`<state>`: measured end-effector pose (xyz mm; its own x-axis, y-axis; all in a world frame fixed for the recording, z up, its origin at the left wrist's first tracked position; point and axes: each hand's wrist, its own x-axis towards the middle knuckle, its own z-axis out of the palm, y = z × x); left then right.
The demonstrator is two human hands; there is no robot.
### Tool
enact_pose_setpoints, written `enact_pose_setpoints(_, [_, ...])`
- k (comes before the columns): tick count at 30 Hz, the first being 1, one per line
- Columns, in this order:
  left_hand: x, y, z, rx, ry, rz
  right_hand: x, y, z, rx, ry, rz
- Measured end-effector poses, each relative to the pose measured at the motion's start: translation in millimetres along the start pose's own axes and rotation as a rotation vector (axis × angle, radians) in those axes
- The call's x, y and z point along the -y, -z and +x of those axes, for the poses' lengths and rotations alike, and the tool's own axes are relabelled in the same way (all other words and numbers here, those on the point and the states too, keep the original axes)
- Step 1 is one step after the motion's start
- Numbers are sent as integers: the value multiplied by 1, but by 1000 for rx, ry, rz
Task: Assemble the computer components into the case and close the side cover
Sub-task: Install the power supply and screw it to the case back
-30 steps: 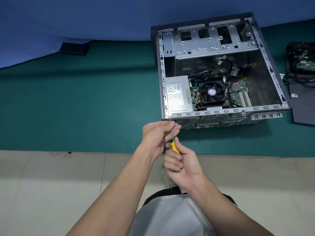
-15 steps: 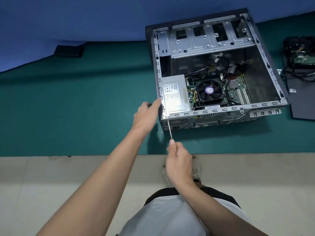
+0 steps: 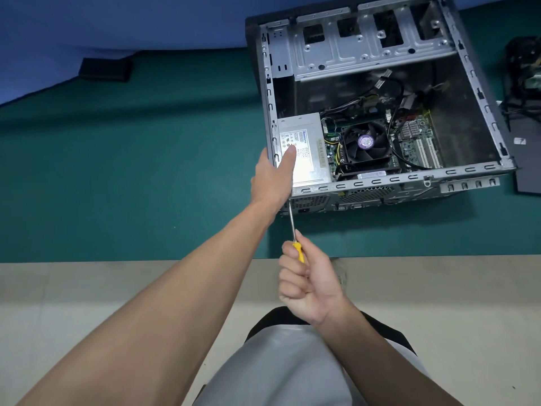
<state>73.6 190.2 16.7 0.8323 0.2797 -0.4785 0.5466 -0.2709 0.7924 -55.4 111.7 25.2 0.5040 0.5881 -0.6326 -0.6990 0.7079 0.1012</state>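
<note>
Head view: the left hand (image 3: 273,178) has let go of the screwdriver (image 3: 298,251) shaft and now clasps the case (image 3: 462,127) at its near left corner. Its thumb lies over the wall onto the power supply (image 3: 307,148), and its other fingers are hidden. The right hand (image 3: 311,285) keeps its fingers clenched round the yellow handle, tip at the rear panel facing the counter (image 3: 117,177) front edge, so the supply's screw is probably being driven. The left wrist hides the tip. The side cover (image 3: 528,171) lies off at the counter's right edge, beside tangled cables (image 3: 524,68)
</note>
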Motion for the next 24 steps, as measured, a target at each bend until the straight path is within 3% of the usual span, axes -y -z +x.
enact_pose_setpoints(2, [1,0,1,-10,-9,7,3,-1,-4,51,-41,58])
enact_pose_setpoints(4, [1,0,2,-14,-10,17,-3,-6,-4,-30,40,-5])
enact_pose_setpoints(5, [2,0,2,-15,-11,23,-7,-9,-3,-138,168,-166])
enact_pose_setpoints(8, [2,-1,2,-22,-11,42,-19,-10,2,-655,724,-1180])
enact_pose_setpoints(9, [2,0,2,-24,-4,40,-22,-11,4,-758,844,-1406])
enact_pose_setpoints(11, [2,-1,2,-26,2,32,-19,-12,8,-788,940,-1521])
enact_pose_setpoints(13, [1,-1,2,-24,-2,28,-14,-9,12,-707,886,-1393])
enact_pose_setpoints(17, [1,-1,1,-25,-4,18,-7,-9,8,-213,425,-326])
enact_pose_setpoints(19, [0,-1,-1,-22,-3,11,-2,-9,3,-47,240,7])
enact_pose_setpoints(22, [-1,1,-2,-10,3,18,6,-10,-3,31,153,131])
enact_pose_setpoints(24, [-3,3,-3,5,6,32,4,-14,-4,-104,192,19])
